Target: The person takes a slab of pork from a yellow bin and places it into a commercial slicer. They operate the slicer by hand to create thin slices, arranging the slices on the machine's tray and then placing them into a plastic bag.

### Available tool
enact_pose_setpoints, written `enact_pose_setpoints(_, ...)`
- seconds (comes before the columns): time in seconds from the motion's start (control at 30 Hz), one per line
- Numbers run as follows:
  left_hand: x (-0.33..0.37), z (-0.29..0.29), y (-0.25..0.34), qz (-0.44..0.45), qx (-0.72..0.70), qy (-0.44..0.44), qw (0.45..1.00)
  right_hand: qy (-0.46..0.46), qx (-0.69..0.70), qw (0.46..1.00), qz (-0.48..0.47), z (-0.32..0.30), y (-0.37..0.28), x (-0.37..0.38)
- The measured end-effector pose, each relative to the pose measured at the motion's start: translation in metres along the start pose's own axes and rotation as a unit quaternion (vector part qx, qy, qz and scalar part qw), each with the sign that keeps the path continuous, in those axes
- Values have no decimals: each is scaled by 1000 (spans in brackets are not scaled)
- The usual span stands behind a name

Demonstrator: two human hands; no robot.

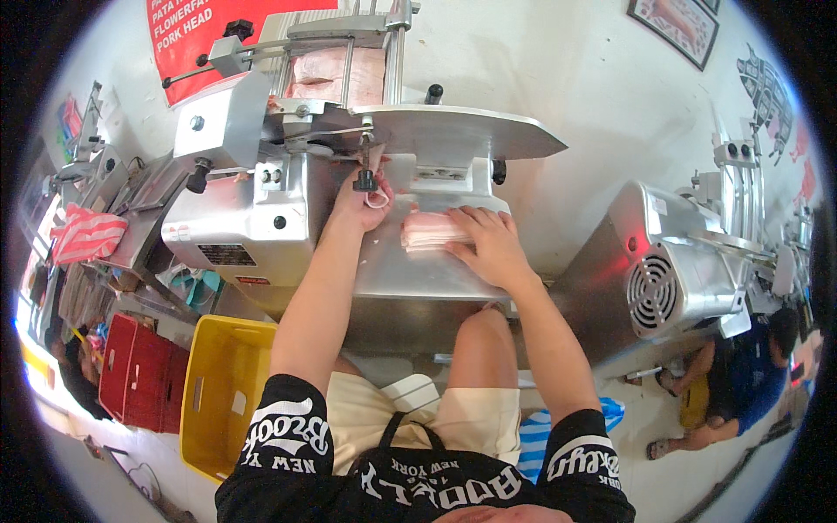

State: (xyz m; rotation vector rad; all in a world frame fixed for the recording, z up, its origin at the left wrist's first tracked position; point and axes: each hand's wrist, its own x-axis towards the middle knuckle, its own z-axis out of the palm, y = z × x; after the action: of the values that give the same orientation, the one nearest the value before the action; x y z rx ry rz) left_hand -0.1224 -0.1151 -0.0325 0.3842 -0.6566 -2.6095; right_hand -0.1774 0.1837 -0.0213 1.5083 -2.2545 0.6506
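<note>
In the head view, apparently collecting and stacking cuts at the steel meat slicer [235, 209]; best to take each cut by its loose edge, guide it down without tearing, keep fingertips clear of the blade area, and square the edges lightly without squashing the soft layers. On the steel receiving surface [410, 277], just right of the left hand [350, 209]: a neat stack of streaky meat slices [425, 232]. With the left hand, reaching up behind the black knob [364, 181], fingers bent beside a curled meat strip [377, 199]; too hidden to tell whether gripping or merely touching. With the right hand [493, 246], touching the stack's right end, thumb at the near side, fingers across the top, loosely parted rather than clamped. Between both hands: a clear gap.
</note>
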Motion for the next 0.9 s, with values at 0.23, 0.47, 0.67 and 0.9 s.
enact_pose_setpoints(0.23,-75,53,-45,32,422,-217,880,109,416,895,118,-7,-12,27)
enact_pose_setpoints(0.47,-58,41,-19,113,753,-129,635,127,87,973,170,-2,51,5)
enact_pose_setpoints(0.67,-52,35,-7,92,495,-34,863,85,35,996,11,0,30,1)
enact_pose_setpoints(0.9,26,34,15,-10,-151,-72,986,13,-25,1000,-5,4,-1,-1)
